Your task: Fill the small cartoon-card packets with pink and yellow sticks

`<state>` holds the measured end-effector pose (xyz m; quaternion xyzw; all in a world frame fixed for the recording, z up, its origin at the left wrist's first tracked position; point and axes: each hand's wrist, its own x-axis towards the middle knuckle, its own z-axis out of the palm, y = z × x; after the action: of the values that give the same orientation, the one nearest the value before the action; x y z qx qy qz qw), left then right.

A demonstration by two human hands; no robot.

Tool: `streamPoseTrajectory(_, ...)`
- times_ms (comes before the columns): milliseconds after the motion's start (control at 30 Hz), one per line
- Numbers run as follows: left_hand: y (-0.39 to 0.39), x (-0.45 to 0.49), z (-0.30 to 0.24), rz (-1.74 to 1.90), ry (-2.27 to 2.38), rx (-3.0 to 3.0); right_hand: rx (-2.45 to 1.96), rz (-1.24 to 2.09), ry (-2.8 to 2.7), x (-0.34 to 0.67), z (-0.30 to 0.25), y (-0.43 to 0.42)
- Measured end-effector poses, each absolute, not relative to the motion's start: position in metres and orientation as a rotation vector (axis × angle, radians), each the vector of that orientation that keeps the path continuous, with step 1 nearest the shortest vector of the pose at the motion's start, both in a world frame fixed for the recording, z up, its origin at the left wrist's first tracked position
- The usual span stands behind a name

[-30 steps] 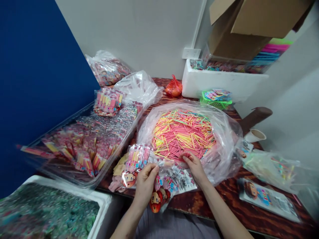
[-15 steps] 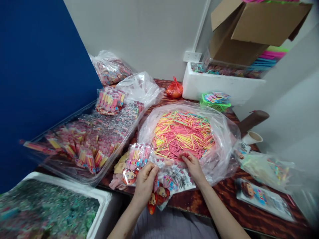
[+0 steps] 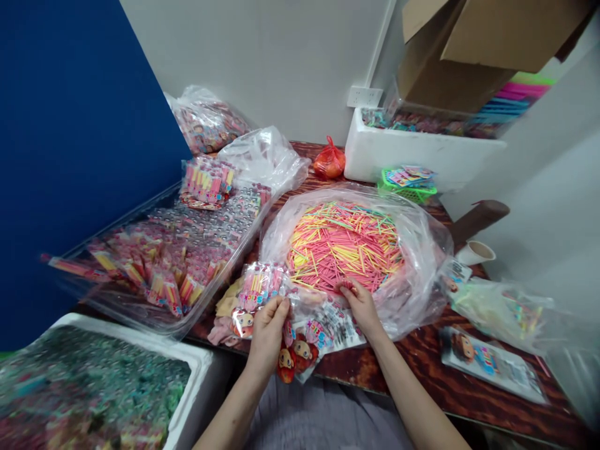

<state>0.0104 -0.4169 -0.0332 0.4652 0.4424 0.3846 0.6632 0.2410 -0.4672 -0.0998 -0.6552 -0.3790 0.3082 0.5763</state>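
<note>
My left hand (image 3: 269,325) is closed on a small printed plastic packet (image 3: 285,361) with a cartoon face, which hangs below the fingers. Thumb and fingers of my right hand (image 3: 364,307) pinch a few short pink sticks (image 3: 347,285) at the near edge of a big heap of pink, yellow and green sticks (image 3: 344,244). The heap lies in a wide-open clear plastic bag (image 3: 424,244). Flat printed packets (image 3: 312,337) lie under and between my hands. Just left of them is a filled packet (image 3: 257,284) showing yellow and pink sticks.
A clear tray (image 3: 229,265) of filled packets stands at left, above a white foam box (image 3: 199,369). At right lie a paper cup (image 3: 475,252), a plastic bag with sticks (image 3: 506,312) and a packet stack (image 3: 492,364). A green basket (image 3: 412,190) and red bag (image 3: 329,161) sit behind.
The view has tilted slightly, so most things appear a little higher. Both hands keep nearly the same place and grip.
</note>
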Motion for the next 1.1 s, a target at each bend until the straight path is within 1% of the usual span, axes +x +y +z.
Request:
streamPoseTrajectory(167,-0.418,0.013,-0.032,0.842,0.951,1.255,-1.541,0.723,-0.864,0.241,-0.1,-0.467)
streamPoseTrajectory(333,-0.419,0.013,-0.037,0.846,0.994,1.101,-1.483,0.758,-0.771,0.242,-0.098,-0.467)
streamPoseTrajectory(433,-0.42,0.011,-0.04,0.865,1.046,1.091,-1.427,0.802,-0.671,0.238,-0.084,-0.466)
streamPoseTrajectory(567,-0.42,0.01,-0.04,0.86,1.067,1.155,-1.26,0.818,-0.602,0.222,-0.046,-0.456)
streamPoseTrajectory(700,-0.42,0.014,-0.042,0.854,1.022,1.193,-0.926,1.061,-0.515,0.195,-0.011,-0.439)
streamPoseTrajectory(833,-0.42,0.016,-0.046,0.848,0.996,1.167,-0.727,1.26,-0.35,0.169,0.001,-0.426)
streamPoseTrajectory(933,-0.42,0.014,-0.047,0.841,0.997,1.108,-0.75,1.336,-0.315,0.157,0.002,-0.426)
streamPoseTrajectory(1100,-0.421,0.011,-0.047,0.819,0.985,1.031,-0.922,1.39,-0.439,0.151,0.004,-0.436)
